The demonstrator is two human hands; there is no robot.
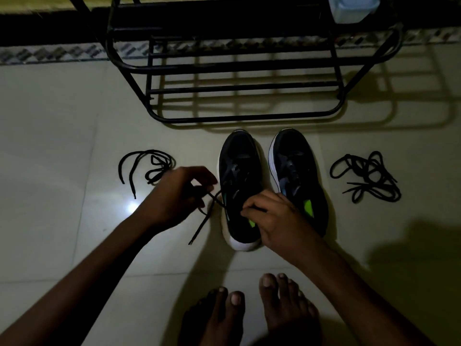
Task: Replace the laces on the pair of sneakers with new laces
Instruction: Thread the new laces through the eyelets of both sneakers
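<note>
Two black sneakers with white soles stand side by side on the floor, toes pointing away: the left sneaker (238,166) and the right sneaker (296,166). My left hand (174,196) pinches one end of a black lace (202,221) beside the left sneaker. Over that shoe's opening, my right hand (274,218) pinches the lace's other end. A loose black lace (147,166) lies to the left. A tangled heap of black laces (366,177) lies to the right.
A black metal shoe rack (244,71) stands just behind the sneakers. My bare feet (252,310) rest on the pale tiled floor (50,146) in front. A pale container (351,8) sits at the top right. The light is dim.
</note>
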